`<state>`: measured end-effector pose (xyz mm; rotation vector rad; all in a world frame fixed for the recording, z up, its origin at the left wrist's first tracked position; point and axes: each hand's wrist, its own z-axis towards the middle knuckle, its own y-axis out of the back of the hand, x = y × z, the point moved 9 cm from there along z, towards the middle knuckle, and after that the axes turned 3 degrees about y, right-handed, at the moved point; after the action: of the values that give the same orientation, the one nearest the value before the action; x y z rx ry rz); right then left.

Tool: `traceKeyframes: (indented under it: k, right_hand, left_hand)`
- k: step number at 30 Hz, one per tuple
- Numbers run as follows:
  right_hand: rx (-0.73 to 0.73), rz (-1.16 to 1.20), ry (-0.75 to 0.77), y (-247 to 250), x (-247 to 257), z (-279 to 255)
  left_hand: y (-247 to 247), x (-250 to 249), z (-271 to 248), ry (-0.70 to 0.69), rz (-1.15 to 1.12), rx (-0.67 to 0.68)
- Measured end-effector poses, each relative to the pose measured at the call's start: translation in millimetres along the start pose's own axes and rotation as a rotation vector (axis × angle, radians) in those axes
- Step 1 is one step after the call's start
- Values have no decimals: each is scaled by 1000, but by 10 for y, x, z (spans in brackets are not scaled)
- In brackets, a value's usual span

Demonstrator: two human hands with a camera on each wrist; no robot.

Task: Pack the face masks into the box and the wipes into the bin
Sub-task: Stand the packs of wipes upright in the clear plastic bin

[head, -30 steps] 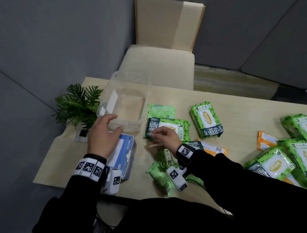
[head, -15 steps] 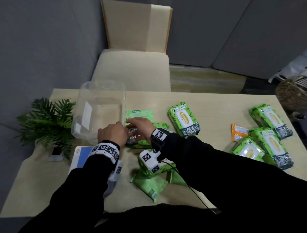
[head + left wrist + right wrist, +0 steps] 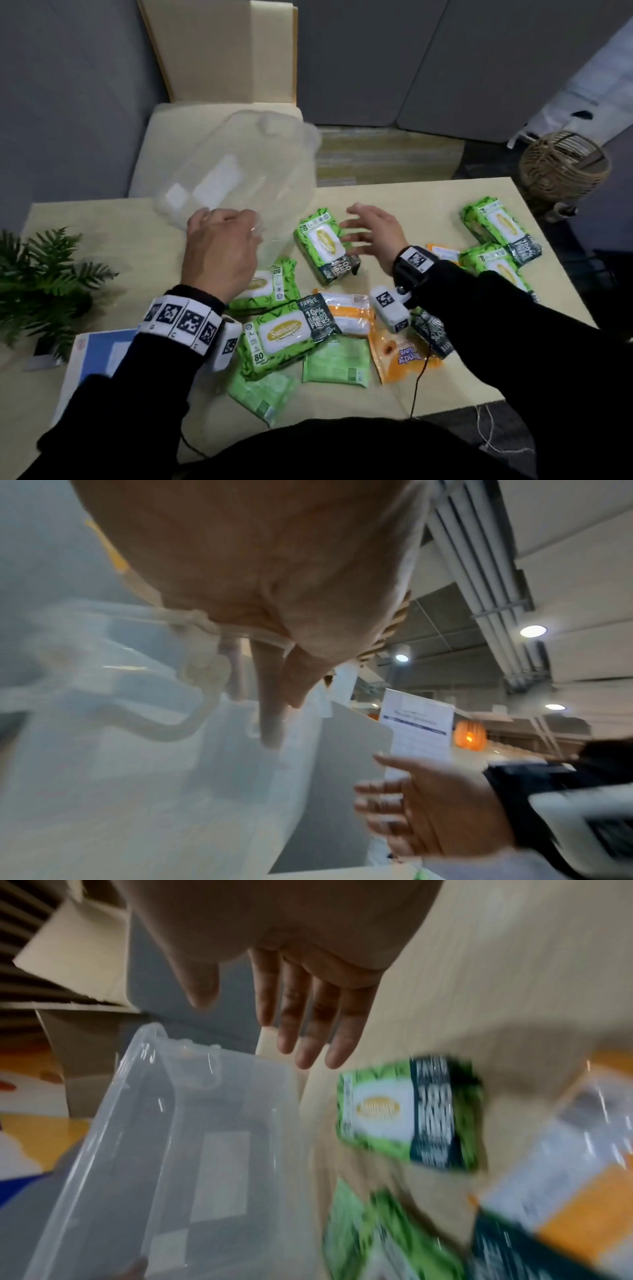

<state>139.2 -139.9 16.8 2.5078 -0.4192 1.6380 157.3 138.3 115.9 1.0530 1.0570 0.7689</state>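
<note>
My left hand (image 3: 222, 240) grips the near rim of the clear plastic bin (image 3: 239, 178), which is lifted off the table and tilted; the left wrist view shows the fingers (image 3: 270, 710) curled over the bin's rim (image 3: 164, 620). My right hand (image 3: 359, 229) hovers open with spread fingers just right of the bin, above a green wipes pack (image 3: 323, 245); the right wrist view shows that hand (image 3: 308, 1020), the bin (image 3: 192, 1150) and the pack (image 3: 404, 1115). A blue face mask box (image 3: 99, 356) lies at the near left, partly under my left sleeve.
Several green wipes packs (image 3: 287, 334) and orange packs (image 3: 400, 353) lie near the front edge, and more green packs (image 3: 496, 226) at the far right. A small plant (image 3: 41, 284) stands at the left edge. A chair (image 3: 219, 68) and a wicker basket (image 3: 565, 168) sit beyond the table.
The bin stood flat on the table; my left hand now holds it lifted, tilted and further right. My right hand left the pack beside the bin and opened over another pack.
</note>
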Motion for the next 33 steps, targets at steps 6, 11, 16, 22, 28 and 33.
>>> traceKeyframes:
  k: [6,11,16,22,28,33]
  right_hand:
    - [-374,119,106,1638,656,182]
    - [-558,289,49,2633,528,141]
    - [-307,169,-180,2759,-12,197]
    - [-132,1,-308,2337,-519,198]
    - [-105,59,-312,2169,-747,205]
    - [-207,36,-263,2344,-679,163]
  left_hand:
    - [-594,-1382,348,-355,-148,10]
    - [-1235,-2139,644,-434,-136,93]
    - [-1716,-2102,734,-346,-33,214]
    - [-1819,-1584,506,-265,134,310]
    - [-1660,-1341,178,-218,-1,243]
    - [-1608,-755,279,292,-250,147]
